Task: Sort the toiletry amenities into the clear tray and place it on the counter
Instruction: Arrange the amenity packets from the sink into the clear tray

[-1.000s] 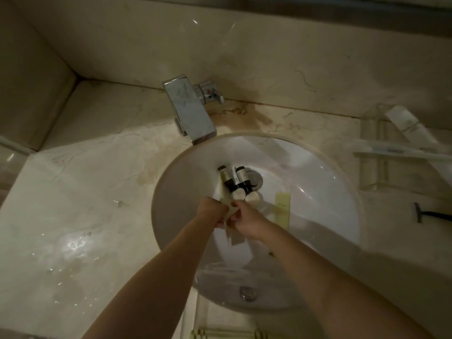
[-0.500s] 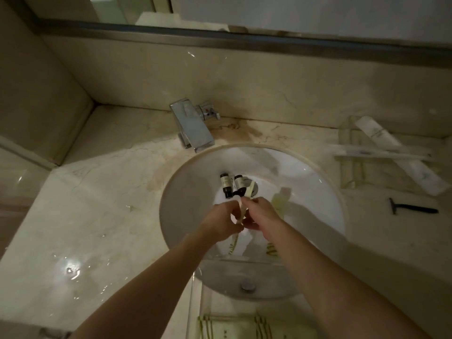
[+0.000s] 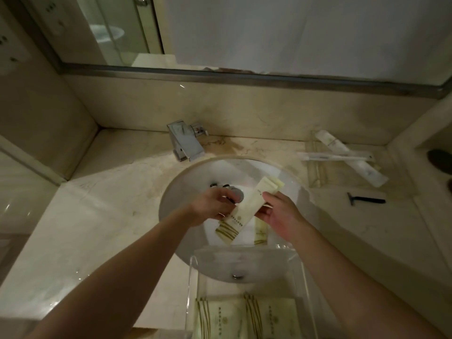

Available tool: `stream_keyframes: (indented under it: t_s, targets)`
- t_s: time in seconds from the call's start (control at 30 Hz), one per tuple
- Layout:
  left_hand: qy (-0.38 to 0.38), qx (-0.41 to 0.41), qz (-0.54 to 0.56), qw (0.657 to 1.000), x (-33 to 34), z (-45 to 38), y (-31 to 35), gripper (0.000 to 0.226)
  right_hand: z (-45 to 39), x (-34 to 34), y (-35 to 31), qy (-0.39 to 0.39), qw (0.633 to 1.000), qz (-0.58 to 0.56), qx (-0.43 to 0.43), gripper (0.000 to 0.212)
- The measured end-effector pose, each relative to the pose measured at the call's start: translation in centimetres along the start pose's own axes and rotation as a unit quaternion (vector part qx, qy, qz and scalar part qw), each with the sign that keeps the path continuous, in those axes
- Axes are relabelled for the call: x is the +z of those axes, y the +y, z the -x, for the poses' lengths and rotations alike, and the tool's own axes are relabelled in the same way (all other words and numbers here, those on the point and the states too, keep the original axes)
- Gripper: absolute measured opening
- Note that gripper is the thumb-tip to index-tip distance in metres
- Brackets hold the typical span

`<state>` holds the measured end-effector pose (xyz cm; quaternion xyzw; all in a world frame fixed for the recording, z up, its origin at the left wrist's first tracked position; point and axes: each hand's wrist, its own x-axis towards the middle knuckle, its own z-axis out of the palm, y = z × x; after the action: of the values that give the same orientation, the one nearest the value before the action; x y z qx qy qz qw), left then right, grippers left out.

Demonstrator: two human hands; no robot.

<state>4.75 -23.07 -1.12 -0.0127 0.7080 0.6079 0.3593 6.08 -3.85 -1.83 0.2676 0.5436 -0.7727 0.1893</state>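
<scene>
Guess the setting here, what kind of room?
Likely a hotel bathroom: a round sink with a chrome faucet in a marble counter, a mirror above, and packaged amenities in a clear tray.

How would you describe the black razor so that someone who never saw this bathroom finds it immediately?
Start at the round white sink and move to the marble counter on its right. The black razor lies flat there, alone, nearer the front than the pale wrapped packets by the wall. It is the only dark, thin item among light-coloured ones.
</scene>
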Motion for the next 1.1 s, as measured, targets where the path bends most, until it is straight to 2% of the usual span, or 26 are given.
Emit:
stream_keyframes:
  t_s: [0.13, 0.3, 0.43, 0.57, 0.67, 0.87, 0.97, 1.1]
  targets:
    - [-0.017, -0.011, -0.010, 1.000, 0.6, 0.8, 1.9, 0.015, 1.7, -0.4, -0.9, -0.016, 0.998, -0.049, -0.025, 0.022]
    - [-0.079, -0.033, -0.006, 0.996, 1.7, 2.1, 3.2, 0.012, 3.4, -0.6, -1.2, -0.024, 0.995, -0.086, -0.039, 0.022]
    - [-0.045, -0.013, -0.031, 0.998, 2.3, 2.7, 2.9, 0.001, 4.5, -0.6, -1.2, -0.026, 0.997, -0.062, -0.027, 0.023]
    - [-0.019, 0.009, -0.008, 1.000, 2.8, 3.2, 2.3, 0.007, 5.3, -0.2, -0.6, -0.030, 0.999, 0.035, -0.012, 0.020]
    - [-0.010, 0.006, 0.010, 1.000, 2.6, 3.4, 1.7, 0.008, 5.4, -0.6, -0.1, -0.008, 0.998, 0.062, -0.021, 0.018]
    - [-0.033, -0.002, 0.064, 0.997, 1.4, 4.1, 1.1, 0.018, 5.4, -2.9, 0.4, 0.089, 0.996, -0.001, -0.021, 0.010]
    - [0.004, -0.029, 0.034, 0.999, 1.0, 3.9, 0.5, 0.015, 5.7, -3.5, 0.7, 0.093, 0.996, -0.015, 0.001, 0.006]
    - [0.054, -0.029, -0.089, 0.994, 0.9, 4.5, -0.8, 0.016, 6.5, -4.5, 2.2, 0.073, 0.997, 0.036, 0.009, 0.007]
